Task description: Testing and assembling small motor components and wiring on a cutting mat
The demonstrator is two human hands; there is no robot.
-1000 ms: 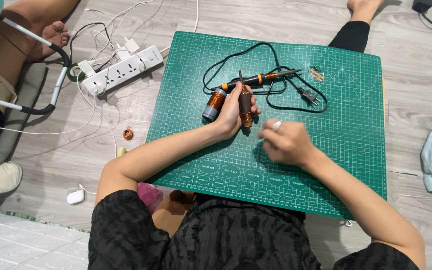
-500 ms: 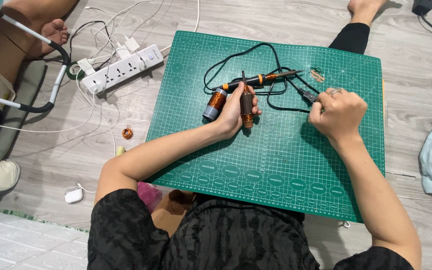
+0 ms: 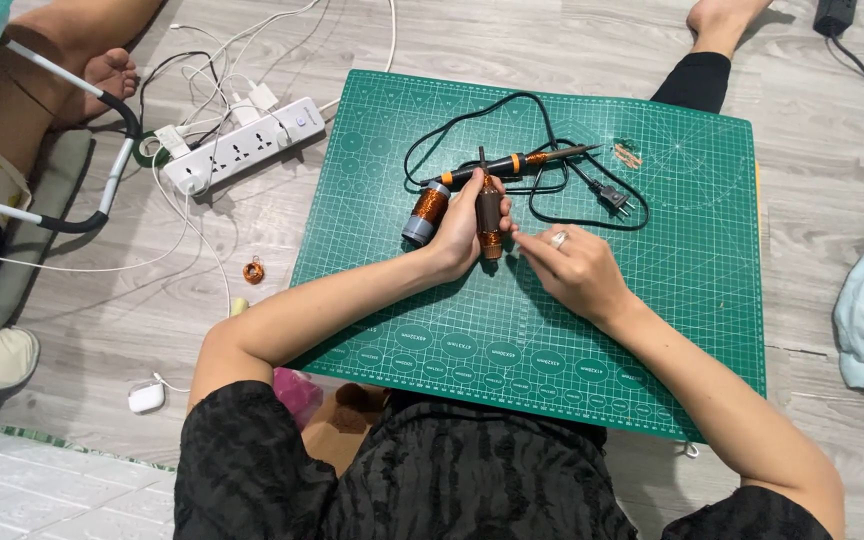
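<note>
Copper-wound coil (image 3: 490,215) stands gripped in the left hand (image 3: 462,235) mid-mat (image 3: 692,300); right hand (image 3: 572,268), fingers together, touches it, apparently winding; next needs steady wire tension

Seated with both bare forearms stretched forward, the person brings the two hands close together. The left hand (image 3: 460,232) is curled shut, thumb and fingers wrapped around what it grips, wrist slightly bent, elbow out to the left. The right hand (image 3: 574,268) lies palm down, fingers (image 3: 530,243) extended toward the left hand, a ring on one finger, its forearm angling in from the lower right.
</note>
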